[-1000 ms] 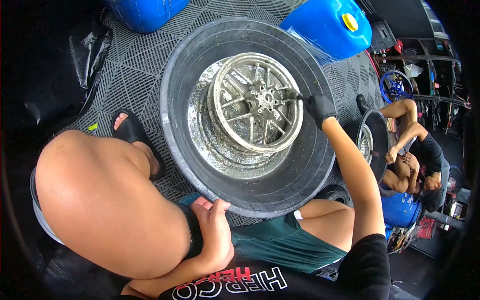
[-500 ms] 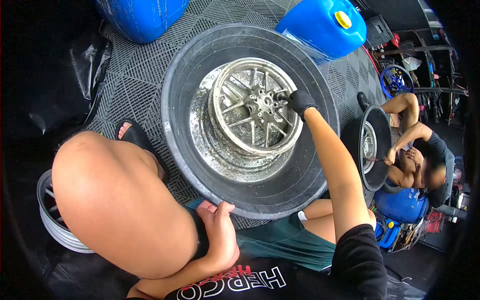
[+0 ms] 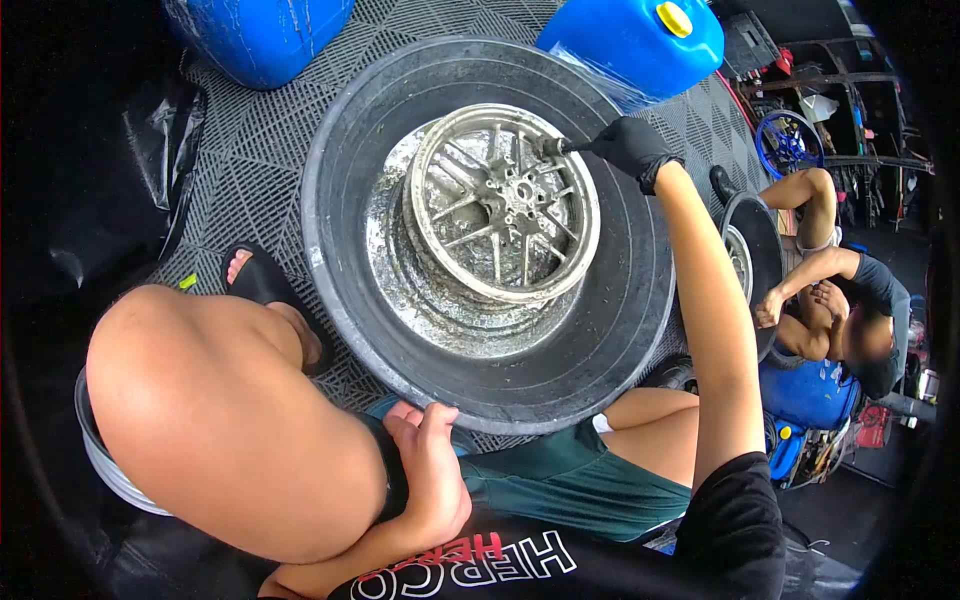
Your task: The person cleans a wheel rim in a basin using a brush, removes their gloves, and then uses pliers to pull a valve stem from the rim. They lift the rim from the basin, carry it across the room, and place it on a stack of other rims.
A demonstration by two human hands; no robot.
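Note:
A spoked wheel rim (image 3: 497,262) lies inside a wide black rubber tub (image 3: 345,300), wet and greyish, with whitish liquid around it. My right hand (image 3: 636,152), in a black glove, is closed around the handle of a small brush (image 3: 553,147). The brush head touches the upper right edge of the wheel. My bare left hand (image 3: 432,470) rests by my thigh at the tub's near edge. Its thumb and fingers are loosely apart and nothing shows in them; some fingers are partly hidden.
Two blue plastic drums, one at the upper left (image 3: 265,40) and one with a yellow cap (image 3: 640,50), stand behind the tub. Another silver wheel (image 3: 112,470) is beside my knee. At right, a person (image 3: 850,290) sits by another tub (image 3: 765,240). A blue wheel (image 3: 788,143) stands farther back.
My right hand has moved up and right with the brush, from the wheel's hub area to its outer edge. My left hand stays in place. The other person's arm has shifted.

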